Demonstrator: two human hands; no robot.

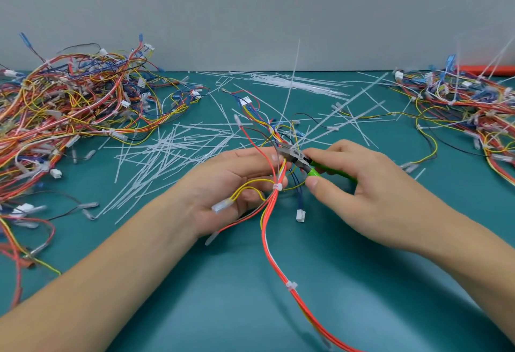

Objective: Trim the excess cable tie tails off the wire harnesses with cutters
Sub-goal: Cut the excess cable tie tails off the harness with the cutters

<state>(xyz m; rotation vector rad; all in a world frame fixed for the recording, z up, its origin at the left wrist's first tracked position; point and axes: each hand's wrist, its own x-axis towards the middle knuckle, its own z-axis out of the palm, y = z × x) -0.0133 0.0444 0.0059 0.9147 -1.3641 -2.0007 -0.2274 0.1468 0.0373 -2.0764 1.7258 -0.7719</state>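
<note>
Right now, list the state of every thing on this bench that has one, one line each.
Left hand: palm up, holding the harness.
Right hand: gripping the cutters.
Cutters: tip at the bundle among untrimmed tails.
Harness: held, lower ties trimmed, long tails left at top.
Cut tails: loose on the mat.
Left pile: heaped.
Right pile: heaped, tails sticking out.

I see a teal-green mat-covered table (pixel 195 310) running back to a plain grey wall (pixel 250 3); at the far right, against that wall, I make out an orange-red tube-like object (pixel 486 69), partly hidden
</note>
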